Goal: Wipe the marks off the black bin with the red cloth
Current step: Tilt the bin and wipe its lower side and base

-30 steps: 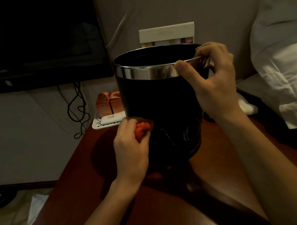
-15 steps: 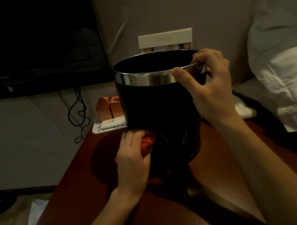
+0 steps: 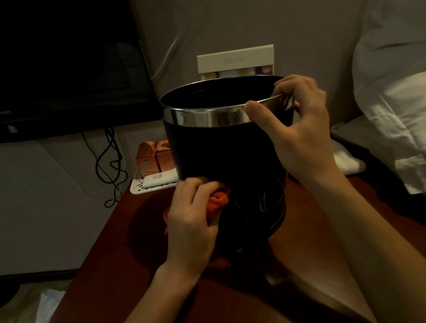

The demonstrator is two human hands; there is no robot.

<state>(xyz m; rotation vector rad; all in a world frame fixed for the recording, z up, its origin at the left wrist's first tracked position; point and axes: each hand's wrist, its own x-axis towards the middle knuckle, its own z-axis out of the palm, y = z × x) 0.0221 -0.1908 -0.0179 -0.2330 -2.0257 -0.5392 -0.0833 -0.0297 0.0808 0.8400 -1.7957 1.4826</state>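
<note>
Bin (image 3: 222, 152): black, chrome band at rim, tilted on red-brown table (image 3: 135, 243); pale scribble marks (image 3: 264, 202) low on its wall.
Right hand (image 3: 298, 131): grips the rim, thumb on chrome band outside, fingers curled over the edge.
Left hand (image 3: 192, 221): fingers curled round bunched red cloth (image 3: 217, 201), pressing it to the lower wall, just left of the marks.
Beyond left hand: white tray (image 3: 142, 187) with orange boxes (image 3: 153, 158), beside the bin.
</note>
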